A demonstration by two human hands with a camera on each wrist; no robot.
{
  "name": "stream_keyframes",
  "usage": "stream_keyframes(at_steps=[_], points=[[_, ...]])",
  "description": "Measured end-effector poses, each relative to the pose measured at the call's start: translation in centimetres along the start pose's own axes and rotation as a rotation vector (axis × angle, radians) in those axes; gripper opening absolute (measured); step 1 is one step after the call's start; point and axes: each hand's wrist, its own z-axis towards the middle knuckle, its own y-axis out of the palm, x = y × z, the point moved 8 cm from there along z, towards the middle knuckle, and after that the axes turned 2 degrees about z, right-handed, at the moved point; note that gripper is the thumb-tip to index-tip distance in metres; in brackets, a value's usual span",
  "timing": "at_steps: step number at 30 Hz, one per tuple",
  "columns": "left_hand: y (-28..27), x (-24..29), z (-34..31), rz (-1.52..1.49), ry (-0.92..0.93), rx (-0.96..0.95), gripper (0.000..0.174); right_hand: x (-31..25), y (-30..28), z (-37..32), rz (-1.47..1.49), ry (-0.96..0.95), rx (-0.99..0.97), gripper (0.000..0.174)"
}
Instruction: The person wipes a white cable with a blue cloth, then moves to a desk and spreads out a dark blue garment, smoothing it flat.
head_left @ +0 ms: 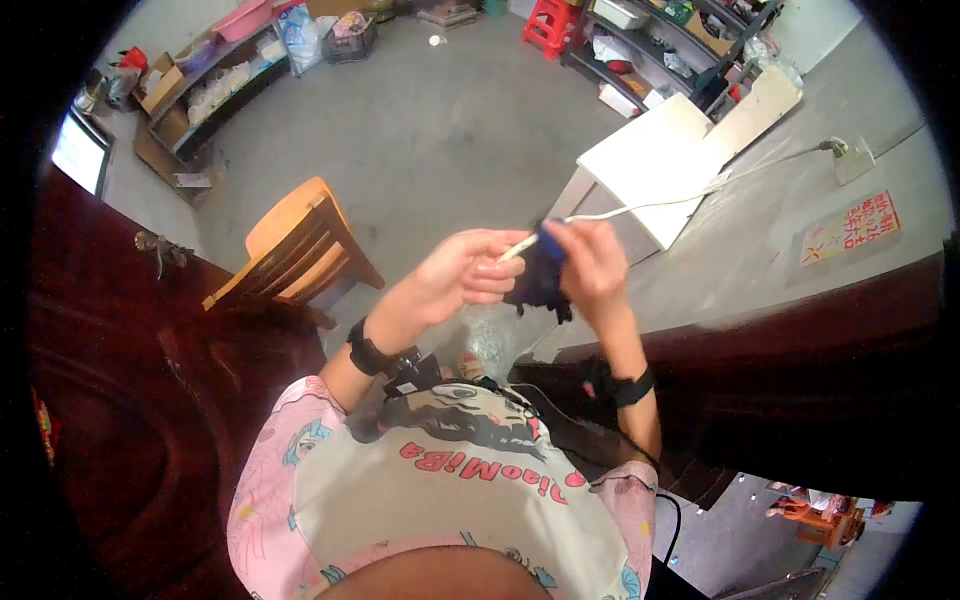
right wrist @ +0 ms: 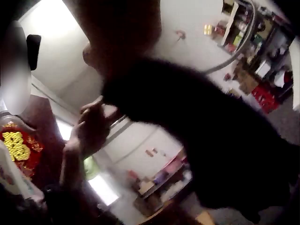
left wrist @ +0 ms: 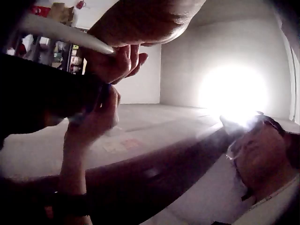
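Observation:
In the head view my left hand [head_left: 465, 270] pinches a short cream-white stick-like length [head_left: 518, 247], fingers curled round its near end. My right hand [head_left: 597, 265], just to the right, grips a dark navy cloth [head_left: 540, 285] bunched round that length; the cloth's ragged lower edge hangs between the hands. From the right hand a thin white cord [head_left: 650, 207] runs out to a plug in the wall socket [head_left: 852, 160]. The cloth [right wrist: 211, 140] fills much of the right wrist view as a black shape. Most of the wrapped part is hidden under it.
A white cabinet [head_left: 650, 150] stands ahead on the right, under the cord. To the left are a wooden chair [head_left: 310, 240] and a dark red door [head_left: 130, 330]. Loaded shelves [head_left: 660, 50] and a red stool [head_left: 548, 28] stand at the back.

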Motion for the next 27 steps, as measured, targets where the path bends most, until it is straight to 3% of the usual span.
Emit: stream_keyframes(at_steps=[2,3,7,9,10,13,17,18,20,23,25,27], points=[[0.2,-0.4,-0.1,-0.052,-0.068,0.003,0.029,-2.7,-0.8,1.0,0.102,-0.105,-0.028,0.032],[-0.1,-2.1,-1.0,-0.098,-0.108,0.041,0.029,-3.1,-1.0,0.2,0.134,-0.048,-0.057,0.032],[0.6,-1.9,-0.8,-0.091,-0.106,-0.018,0.017,-1.8,-0.8,0.2,0.009,0.005,-0.09,0.034],[-0.6,-2.6,-1.3,-0.038,-0.121,0.065,0.018,-4.5,-0.7,0.0,0.14,-0.118,-0.097,0.032],[0.1,-2.3,-1.4,0.005,-0.063,-0.005,0.016,-4.4,-0.9,0.3,0.139,-0.102,-0.155,0.033],[0.6,-2.1,-1.2,0.0,-0.044,0.098,0.014,-1.8,-0.8,-0.5,-0.02,-0.045,-0.158,0.034],[0.5,-2.4,-1.5,-0.012,-0.068,0.075,0.014,-5.4,-1.3,-0.4,0.021,-0.218,-0.15,0.037],[1.1,-2.4,-1.3,-0.041,-0.074,-0.007,0.013,-4.4,-1.3,-0.5,-0.013,-0.185,-0.156,0.036],[1.0,-2.5,-1.3,-0.077,-0.09,0.016,0.013,-2.0,-0.9,-0.9,-0.082,-0.144,-0.171,0.035],[0.9,-2.5,-1.2,-0.129,-0.094,-0.039,0.014,-4.3,-0.8,-1.8,0.031,-0.191,-0.09,0.036],[-0.2,-2.6,-1.3,-0.099,-0.055,0.03,0.013,-5.8,-1.2,-0.8,0.0,-0.246,-0.087,0.036],[0.5,-2.6,-1.6,-0.032,-0.046,0.066,0.02,-2.1,-1.2,-1.1,0.027,-0.037,-0.097,0.033]])
